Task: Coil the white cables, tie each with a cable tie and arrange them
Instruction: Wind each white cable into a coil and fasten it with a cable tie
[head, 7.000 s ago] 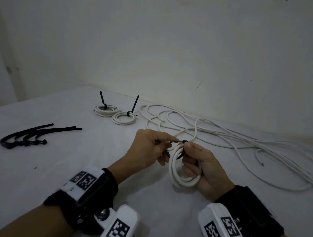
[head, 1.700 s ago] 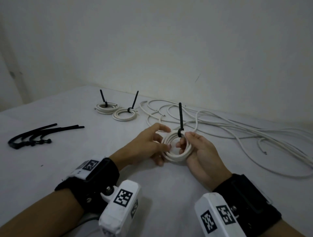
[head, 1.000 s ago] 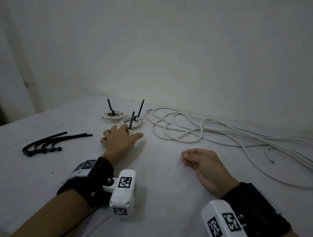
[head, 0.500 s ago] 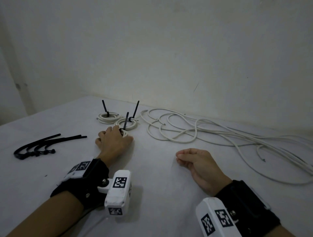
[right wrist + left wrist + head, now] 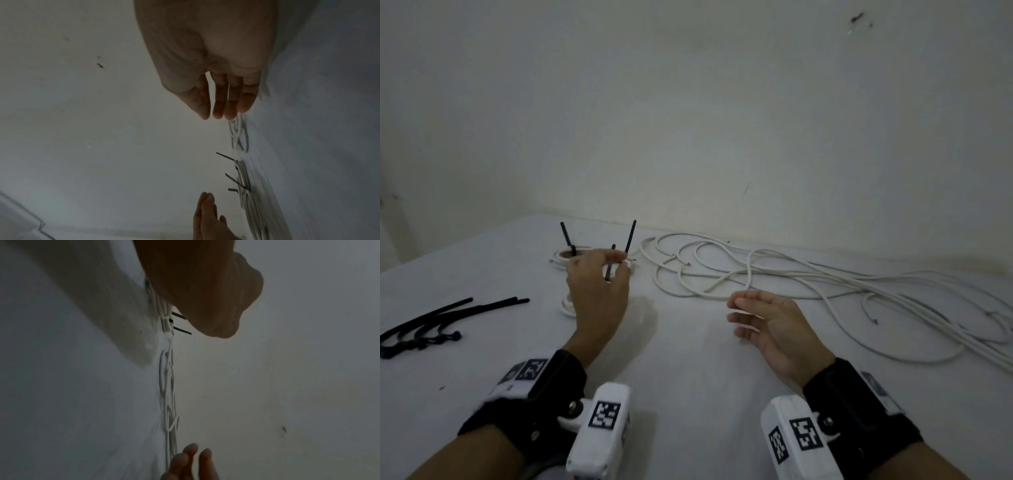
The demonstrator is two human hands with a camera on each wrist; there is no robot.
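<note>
White tabletop [image 5: 688, 377] carries loose white cables [image 5: 808, 281] right, spare cable ties [image 5: 431, 325] left, tied coils [image 5: 566, 255] (partly hidden) behind the slack, empty left hand [image 5: 599, 294]; right hand [image 5: 770, 325] relaxed, empty.

Head view looks down over the table [image 5: 688, 359]; both close, sideways-rolled wrist views share it.

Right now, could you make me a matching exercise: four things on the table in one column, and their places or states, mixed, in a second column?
Things:
1. spare black cable ties
2. loose white cables
3. left hand
4. right hand

States:
a. open, holding nothing, palm turned inward
b. uncoiled, spread at the right by the wall
c. over the newest tied coil
d. in a pile at the far left

Pairs: 1-d, 2-b, 3-c, 4-a
</note>
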